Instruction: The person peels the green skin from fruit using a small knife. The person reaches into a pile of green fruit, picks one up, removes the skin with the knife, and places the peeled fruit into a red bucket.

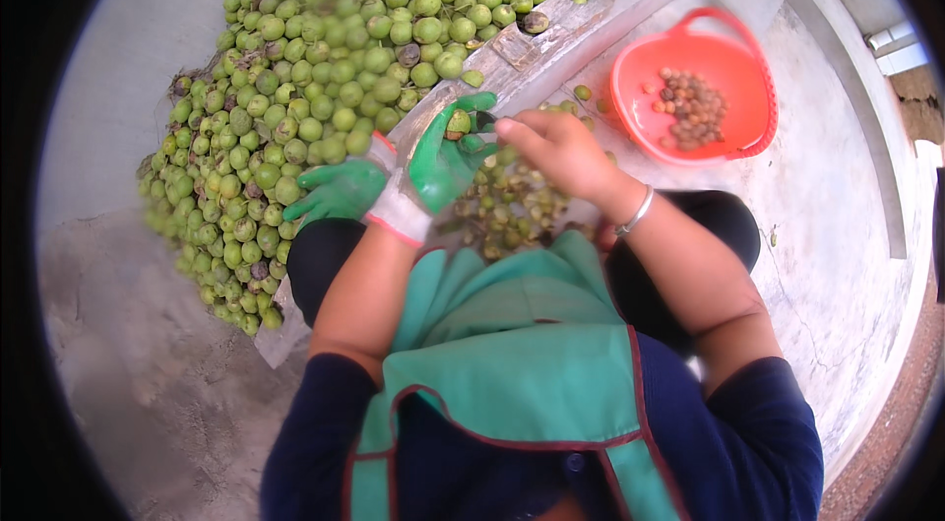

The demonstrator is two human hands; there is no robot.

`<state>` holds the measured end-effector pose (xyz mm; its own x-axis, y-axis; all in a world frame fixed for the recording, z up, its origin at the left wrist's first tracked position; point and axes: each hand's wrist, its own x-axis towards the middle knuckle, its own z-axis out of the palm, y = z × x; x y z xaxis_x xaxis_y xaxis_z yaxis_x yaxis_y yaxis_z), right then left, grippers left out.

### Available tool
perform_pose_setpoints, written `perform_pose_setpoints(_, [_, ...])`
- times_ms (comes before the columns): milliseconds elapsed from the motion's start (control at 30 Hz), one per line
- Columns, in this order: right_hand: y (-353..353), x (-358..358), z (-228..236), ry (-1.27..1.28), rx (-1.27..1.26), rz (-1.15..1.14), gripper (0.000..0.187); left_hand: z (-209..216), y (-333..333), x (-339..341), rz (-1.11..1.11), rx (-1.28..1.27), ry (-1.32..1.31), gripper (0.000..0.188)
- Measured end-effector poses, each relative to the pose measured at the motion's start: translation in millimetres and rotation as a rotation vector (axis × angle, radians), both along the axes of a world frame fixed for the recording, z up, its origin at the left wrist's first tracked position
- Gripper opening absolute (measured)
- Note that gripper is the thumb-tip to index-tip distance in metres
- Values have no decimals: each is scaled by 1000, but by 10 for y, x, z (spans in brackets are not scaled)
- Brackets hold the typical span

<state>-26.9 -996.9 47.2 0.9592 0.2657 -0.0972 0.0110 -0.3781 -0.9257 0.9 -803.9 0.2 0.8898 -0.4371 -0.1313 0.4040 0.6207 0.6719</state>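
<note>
A small, round, green-skinned fruit (459,122) sits just above the middle of the frame, in the cupped palm of the left hand (441,164), which wears a green rubber-coated glove with a white, pink-edged cuff. The fruit is nearly round, so no clear long axis shows, and I cannot tell which way its stem end points. The gloved fingers aim toward the top and upper right of the frame.

The fruit's skin is yellowish green with brownish patches. The left grip is curled around it; the bare right hand (559,155) has its grip closed on a small dark object (484,121), too blurred to identify, close beside the fruit. The thumb points to the upper left.

There is one fruit in the glove, one silver bracelet (637,212) on the right wrist, and one loose green rubber glove (340,188) left of centre, fingers toward the left. One red plastic basin (753,97) at upper right contains round brown nuts (691,107), too many to count. Also uncountable are the heaped green fruits (285,117) at upper left and the greenish-brown husk pieces (507,206) below the hands.
</note>
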Motion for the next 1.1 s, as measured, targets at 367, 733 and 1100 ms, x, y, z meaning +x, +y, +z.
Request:
perform_pose_setpoints(367, [32,-44,68,87,-46,62,46,33,151,29,-63,469,-118,37])
perform_pose_setpoints(733, [99,-98,-15,276,-12,58,50,53,159,-137,-79,860,-195,35])
perform_pose_setpoints(1100, [105,-208,-44,-483,-531,229,37,68,161,-104,-138,552,-138,36])
